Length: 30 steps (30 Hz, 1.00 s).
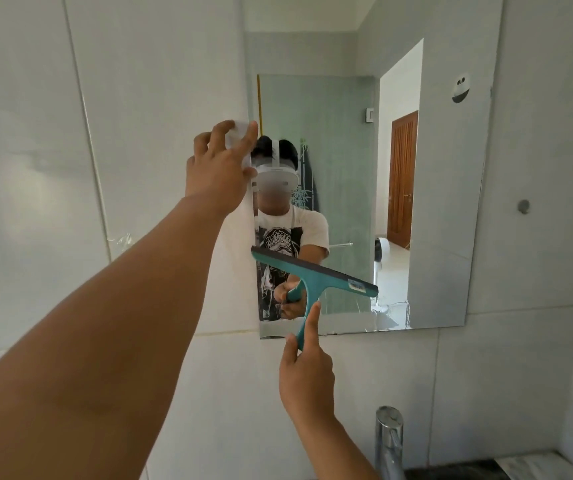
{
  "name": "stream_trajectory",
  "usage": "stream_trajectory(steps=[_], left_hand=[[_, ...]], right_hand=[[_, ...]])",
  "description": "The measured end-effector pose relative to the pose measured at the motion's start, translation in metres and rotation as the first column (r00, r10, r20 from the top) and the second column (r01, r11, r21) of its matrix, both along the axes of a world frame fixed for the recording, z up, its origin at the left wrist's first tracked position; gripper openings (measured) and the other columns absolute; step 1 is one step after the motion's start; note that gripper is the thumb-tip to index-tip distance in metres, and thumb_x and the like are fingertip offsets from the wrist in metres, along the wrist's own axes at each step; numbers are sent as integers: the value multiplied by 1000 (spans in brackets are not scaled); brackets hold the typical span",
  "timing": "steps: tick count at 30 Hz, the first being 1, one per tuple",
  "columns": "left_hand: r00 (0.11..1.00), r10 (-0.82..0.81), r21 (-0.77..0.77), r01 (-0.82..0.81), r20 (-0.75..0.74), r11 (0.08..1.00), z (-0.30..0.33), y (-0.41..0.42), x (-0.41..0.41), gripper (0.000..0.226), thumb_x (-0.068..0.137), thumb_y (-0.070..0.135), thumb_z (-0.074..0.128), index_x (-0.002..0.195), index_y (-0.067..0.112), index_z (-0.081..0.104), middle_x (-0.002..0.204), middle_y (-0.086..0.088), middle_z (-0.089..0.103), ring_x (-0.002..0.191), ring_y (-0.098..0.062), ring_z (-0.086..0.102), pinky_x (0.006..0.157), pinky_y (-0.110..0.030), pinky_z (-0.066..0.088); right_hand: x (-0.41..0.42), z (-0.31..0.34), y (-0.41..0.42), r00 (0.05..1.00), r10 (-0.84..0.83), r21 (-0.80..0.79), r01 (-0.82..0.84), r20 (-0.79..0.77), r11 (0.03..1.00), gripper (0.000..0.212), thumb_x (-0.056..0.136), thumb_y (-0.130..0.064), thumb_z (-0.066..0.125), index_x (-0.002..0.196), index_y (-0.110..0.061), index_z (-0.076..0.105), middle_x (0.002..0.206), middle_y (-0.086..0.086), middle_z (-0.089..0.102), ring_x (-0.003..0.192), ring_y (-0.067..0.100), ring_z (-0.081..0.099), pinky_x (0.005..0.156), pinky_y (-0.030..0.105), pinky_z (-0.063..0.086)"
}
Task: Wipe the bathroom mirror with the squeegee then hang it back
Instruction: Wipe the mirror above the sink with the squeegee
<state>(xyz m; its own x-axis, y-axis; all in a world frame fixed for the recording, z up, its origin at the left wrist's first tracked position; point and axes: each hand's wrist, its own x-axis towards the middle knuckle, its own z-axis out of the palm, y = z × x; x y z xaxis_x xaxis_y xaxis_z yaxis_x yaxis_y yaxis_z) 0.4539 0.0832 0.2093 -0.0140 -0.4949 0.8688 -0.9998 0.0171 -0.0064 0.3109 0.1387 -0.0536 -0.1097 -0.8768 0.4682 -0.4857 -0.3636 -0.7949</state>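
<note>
A frameless mirror [434, 188] hangs on the pale tiled wall. My right hand [307, 368] grips the handle of a teal squeegee [316, 275], whose dark rubber blade lies tilted across the mirror's lower left part. My left hand [221, 164] reaches up to the mirror's left edge, fingers pinching a small white wall hook [237, 131] fixed on the tile there. Part of the hook is hidden by my fingers.
A chrome tap [389, 441] rises at the bottom right above a dark basin edge. A round grey knob [523, 205] sits on the wall right of the mirror. A small round sticker [460, 87] marks the mirror's upper right. Water streaks remain along the mirror's bottom.
</note>
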Motion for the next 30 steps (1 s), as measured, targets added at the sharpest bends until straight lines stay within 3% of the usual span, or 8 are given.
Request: stream_trajectory(steps=[9,14,17,22,30], left_hand=[[998,-38,39,36,50,999,-13,8,-1,70,93,36,58,150,35,17,159,-11,17,143,-38,13,102,-56,41],[996,-92,52,91,18,994,-58,15,-4,73,93,46,55,153,33,15,160,-9,17,144,-37,11,109,-53,32],[996,-81,105,77,38,992,-80,14,-1,77,92,45,57,153,31,14,161,-7,14,146,-34,6,111,-54,32],[999,-31,116,26,41,993,-87,9,-1,86,87,41,65,153,33,10,163,-6,7,148,-30,-2,113,-54,29],[999,-37,115,34,23,993,-90,8,-2,83,90,40,62,153,35,7,163,-4,3,149,-29,-4,111,-56,28]], right_hand=[[-47,-17,-8,958,-52,-63,36,-282,997,68,101,-40,30,142,-48,-24,73,-4,51,66,11,55,64,29,53],[-67,-15,-13,926,-71,-86,42,-371,995,68,101,-41,33,147,-44,-17,75,-6,49,58,6,48,54,16,43],[-79,-14,-16,894,-92,-120,43,-439,992,69,100,-41,33,144,-46,-20,75,-4,50,59,9,52,56,23,51],[-105,-8,-23,840,-103,-157,22,-532,987,70,100,-41,35,140,-51,-21,76,-3,49,59,11,53,56,29,52],[-183,24,-41,610,-178,-239,-19,-772,971,60,100,-42,30,141,-59,-10,98,5,61,79,26,62,67,37,49]])
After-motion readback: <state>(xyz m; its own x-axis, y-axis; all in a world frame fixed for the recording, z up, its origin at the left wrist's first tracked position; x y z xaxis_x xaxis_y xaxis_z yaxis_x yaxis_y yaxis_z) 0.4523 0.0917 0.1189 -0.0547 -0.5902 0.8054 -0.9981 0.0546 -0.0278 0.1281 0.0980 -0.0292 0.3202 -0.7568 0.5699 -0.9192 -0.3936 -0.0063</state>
